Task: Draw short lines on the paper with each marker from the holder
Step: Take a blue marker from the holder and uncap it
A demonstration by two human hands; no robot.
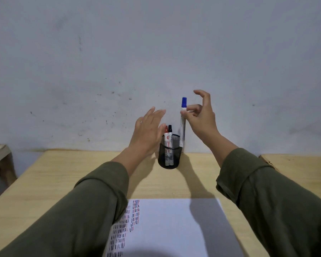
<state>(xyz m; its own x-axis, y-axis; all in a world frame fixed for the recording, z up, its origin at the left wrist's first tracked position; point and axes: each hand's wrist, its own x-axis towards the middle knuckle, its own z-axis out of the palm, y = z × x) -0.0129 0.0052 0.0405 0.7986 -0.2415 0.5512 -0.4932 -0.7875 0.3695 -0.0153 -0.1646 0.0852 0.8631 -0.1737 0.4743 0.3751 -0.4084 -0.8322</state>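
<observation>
A blue-capped white marker (183, 121) stands upright at frame centre, pinched by the right hand (200, 115) above the black mesh holder (169, 156), the left hand (148, 132) open beside it, lined white paper (165, 229) below.

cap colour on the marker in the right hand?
Blue. The marker in the right hand has a blue cap, seen in the head view.
</observation>
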